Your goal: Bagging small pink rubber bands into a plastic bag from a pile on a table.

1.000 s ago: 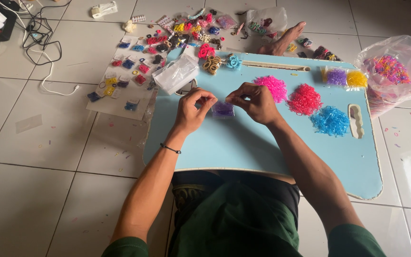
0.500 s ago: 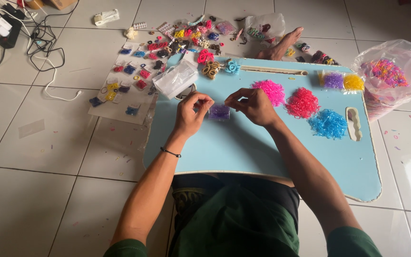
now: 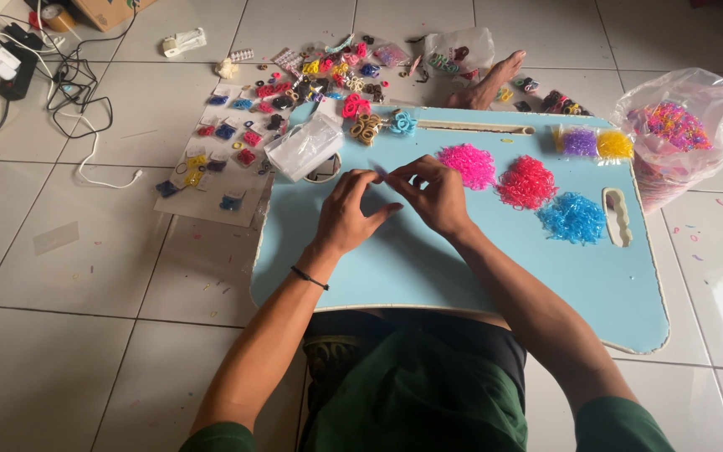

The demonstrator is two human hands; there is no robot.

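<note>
Both my hands meet over the middle of a light blue lap table (image 3: 462,285). My left hand (image 3: 351,213) and my right hand (image 3: 437,194) pinch a small pale piece (image 3: 376,171) between their fingertips; it is too small to tell what it is. To the right of my hands lie loose heaps of tiny elastic bands: a pink pile (image 3: 466,165), a red pile (image 3: 526,182) and a blue pile (image 3: 573,218). Smaller purple (image 3: 580,142) and yellow (image 3: 614,144) piles sit at the table's far right.
A stack of clear plastic packets (image 3: 305,146) lies at the table's far left corner. Several small packets of coloured bands (image 3: 228,142) cover the floor to the left. A clear bag of mixed bands (image 3: 675,134) stands at the right. Cables and a charger (image 3: 18,71) lie far left; a bare foot (image 3: 491,84) rests behind the table.
My hands have risen slightly off the table, fingertips still together. The small purple heap seen beneath them earlier no longer shows.
</note>
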